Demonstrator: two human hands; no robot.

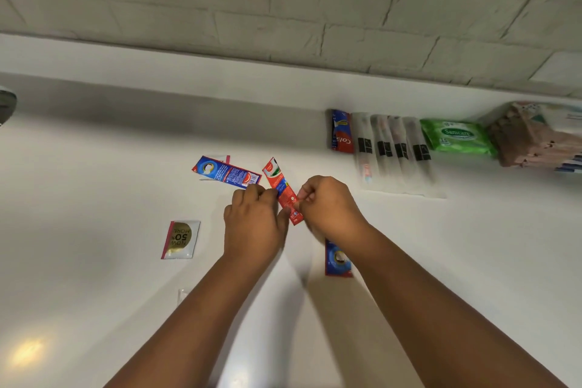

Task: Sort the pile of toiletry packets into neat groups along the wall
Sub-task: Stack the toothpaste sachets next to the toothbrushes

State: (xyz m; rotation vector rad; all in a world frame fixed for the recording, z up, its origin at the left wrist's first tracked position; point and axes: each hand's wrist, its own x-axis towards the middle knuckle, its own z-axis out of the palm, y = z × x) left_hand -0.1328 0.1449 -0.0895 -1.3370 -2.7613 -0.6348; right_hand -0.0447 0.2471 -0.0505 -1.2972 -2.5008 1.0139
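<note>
Both hands meet over the white counter (94,167) at a red toothpaste packet (281,186). My left hand (255,220) pinches its left edge and my right hand (327,208) pinches its right edge. A blue toothpaste packet (226,172) lies just left of it, on top of a white sachet (220,158). Another blue packet (337,260) lies partly under my right wrist. A white and gold sachet (180,239) lies alone at the left. By the wall stand a red-blue toothpaste packet (341,132), several clear toothbrush packets (393,151) and a green wipes pack (456,137).
The brick-patterned wall (283,3) runs along the back of the counter. A stack of brown and patterned packs (535,135) sits at the far right. A metal object (6,104) shows at the left edge. A small clear packet (182,294) lies beside my left forearm.
</note>
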